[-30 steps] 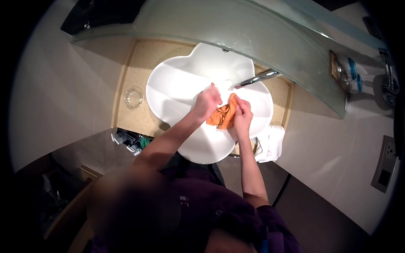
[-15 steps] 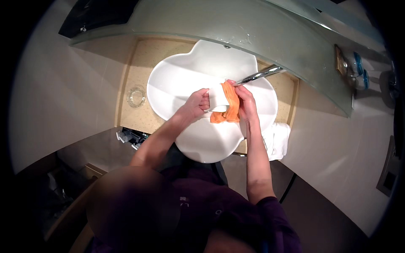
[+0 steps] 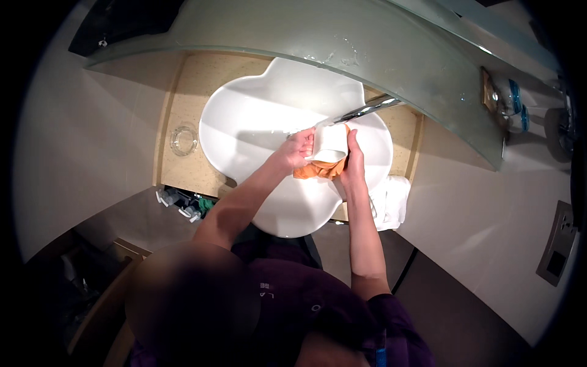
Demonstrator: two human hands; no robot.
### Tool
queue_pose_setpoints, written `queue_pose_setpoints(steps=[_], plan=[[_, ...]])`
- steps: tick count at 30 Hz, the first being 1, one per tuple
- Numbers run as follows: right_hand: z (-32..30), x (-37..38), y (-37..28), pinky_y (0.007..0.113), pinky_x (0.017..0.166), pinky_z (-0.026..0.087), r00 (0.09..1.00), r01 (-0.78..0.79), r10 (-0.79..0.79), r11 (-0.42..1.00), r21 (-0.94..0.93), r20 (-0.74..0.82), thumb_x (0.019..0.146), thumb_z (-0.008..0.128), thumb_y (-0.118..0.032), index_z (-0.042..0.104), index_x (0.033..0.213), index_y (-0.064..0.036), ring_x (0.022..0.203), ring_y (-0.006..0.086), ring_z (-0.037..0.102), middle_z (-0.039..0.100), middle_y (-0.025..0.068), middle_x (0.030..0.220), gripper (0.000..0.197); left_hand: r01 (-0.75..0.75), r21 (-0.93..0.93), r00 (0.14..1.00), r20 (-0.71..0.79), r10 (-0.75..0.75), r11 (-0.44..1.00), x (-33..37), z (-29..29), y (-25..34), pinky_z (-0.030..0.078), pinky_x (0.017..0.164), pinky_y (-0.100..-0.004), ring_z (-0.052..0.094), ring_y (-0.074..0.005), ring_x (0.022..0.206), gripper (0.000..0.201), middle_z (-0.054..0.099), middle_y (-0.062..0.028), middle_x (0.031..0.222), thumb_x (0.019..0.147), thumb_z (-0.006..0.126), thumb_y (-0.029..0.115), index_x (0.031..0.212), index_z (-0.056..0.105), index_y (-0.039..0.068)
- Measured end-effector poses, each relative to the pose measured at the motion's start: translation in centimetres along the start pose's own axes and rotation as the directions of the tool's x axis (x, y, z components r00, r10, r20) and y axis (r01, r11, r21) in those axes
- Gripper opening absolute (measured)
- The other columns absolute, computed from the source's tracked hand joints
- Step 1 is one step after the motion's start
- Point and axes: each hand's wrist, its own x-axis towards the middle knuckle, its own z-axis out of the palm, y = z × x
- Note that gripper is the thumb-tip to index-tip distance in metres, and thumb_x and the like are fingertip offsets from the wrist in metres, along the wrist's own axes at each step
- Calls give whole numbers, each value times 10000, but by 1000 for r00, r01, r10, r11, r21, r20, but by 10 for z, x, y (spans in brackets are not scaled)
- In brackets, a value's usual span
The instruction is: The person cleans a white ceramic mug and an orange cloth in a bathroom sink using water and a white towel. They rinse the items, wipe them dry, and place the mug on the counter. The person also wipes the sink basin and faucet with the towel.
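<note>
Over the white basin [image 3: 235, 113], my left hand [image 3: 298, 150] is closed on the handle side of a white mug [image 3: 331, 139]. The mug is tilted, with its rim toward me. An orange cloth [image 3: 323, 170] is bunched under the mug and along its right side. My right hand [image 3: 354, 160] presses the cloth against the mug from the right, thumb upward; its other fingers are hidden behind cloth and mug. Just above the mug, the chrome faucet [image 3: 370, 108] reaches in from the upper right.
A frosted glass shelf [image 3: 275, 30] spans the back, above the basin. On the beige counter [image 3: 205, 92], a round clear glass dish [image 3: 183, 140] stands at left. Folded white towels [image 3: 391, 205] lie at right. Several pump bottles [image 3: 180, 205] sit below the counter's left edge.
The mug has turned so more of its side and rim show. The orange cloth has gone from the mug's right side to mostly beneath it, and my right hand has shifted with it.
</note>
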Motion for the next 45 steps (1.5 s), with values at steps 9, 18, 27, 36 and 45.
queue_pose_setpoints(steps=[9, 18, 27, 36, 45], plan=[[-21, -46, 25, 317, 947, 543, 962, 256, -273, 873, -415, 19, 896, 684, 84, 475, 1344, 1, 1080, 201, 637, 608, 142, 1231, 502, -320, -319, 923, 105, 369, 892, 38, -27, -21, 415, 590, -267, 421, -111, 646, 217, 427, 1, 706, 1033, 451, 97, 819, 468, 127], [-34, -40, 22, 323, 1007, 489, 861, 396, -486, 459, -795, 148, 912, 634, 50, 615, 1216, 32, 1114, 204, 640, 676, 126, 1203, 305, -717, 341, 689, 214, 692, 608, 48, -32, -33, 474, 834, -351, 364, -122, 603, 275, 365, 28, 711, 1071, 428, 80, 800, 389, 112], [7, -43, 8, 311, 1034, 488, 888, 458, -454, 861, -221, 71, 918, 670, 47, 612, 1266, 21, 1170, 199, 625, 640, 134, 1299, 355, -546, 642, 802, 217, 556, 538, 42, -104, -30, 479, 1017, -333, 336, -94, 549, 136, 325, 44, 665, 1043, 401, 7, 935, 436, 81], [-44, -35, -2, 301, 888, 556, 858, 362, -422, 901, -239, -292, 942, 647, 31, 614, 1210, 11, 961, 180, 685, 711, 105, 1063, 270, -251, -532, 967, -102, 233, 809, -10, -61, -12, 456, 1118, -409, 322, -96, 527, 132, 318, 37, 646, 1093, 380, 74, 972, 432, 96], [-24, -103, -3, 479, 1060, 537, 941, -238, 326, 823, 516, -86, 979, 661, -67, 575, 1277, 46, 1206, 341, 635, 622, 211, 1312, 330, -306, -482, 950, -95, 298, 821, -18, -64, -1, 453, 963, -356, 319, -101, 574, 193, 321, 38, 677, 1138, 322, 173, 995, 440, 117]])
